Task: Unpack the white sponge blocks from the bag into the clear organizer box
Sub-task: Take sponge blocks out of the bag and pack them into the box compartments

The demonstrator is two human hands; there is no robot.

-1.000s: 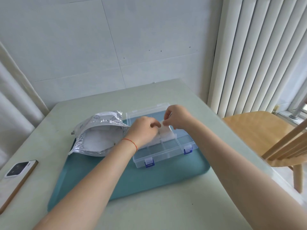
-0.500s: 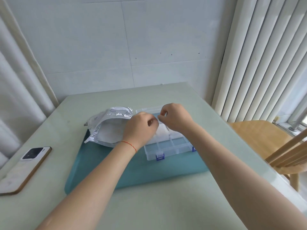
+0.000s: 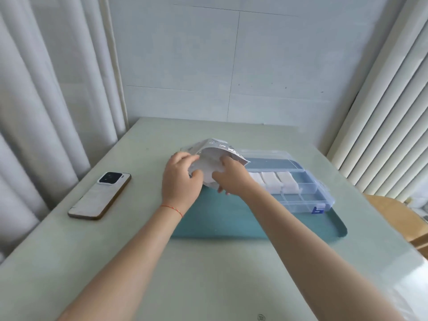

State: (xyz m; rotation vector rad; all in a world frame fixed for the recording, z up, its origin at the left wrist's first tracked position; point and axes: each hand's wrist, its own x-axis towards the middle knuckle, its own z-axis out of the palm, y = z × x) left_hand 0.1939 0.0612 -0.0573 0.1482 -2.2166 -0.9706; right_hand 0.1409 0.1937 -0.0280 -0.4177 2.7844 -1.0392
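Observation:
A silvery plastic bag (image 3: pixel 214 154) with its mouth raised sits at the left end of the teal tray (image 3: pixel 231 223). My left hand (image 3: pixel 180 179) grips the bag's left edge. My right hand (image 3: pixel 231 177) holds the bag's right side, fingers curled on the plastic near its opening. The clear organizer box (image 3: pixel 308 195) lies open to the right, with blue latches. Several white sponge blocks (image 3: pixel 278 184) fill its back row of compartments. What is inside the bag is hidden.
A phone (image 3: pixel 100 195) lies face down on the pale green table (image 3: pixel 208 274), left of the tray. A wooden chair (image 3: pixel 398 218) stands at the right. Curtains hang at the left, blinds at the right.
Both hands have left the organizer box and moved left onto the bag. The bag's mouth is now lifted. The view has swung left.

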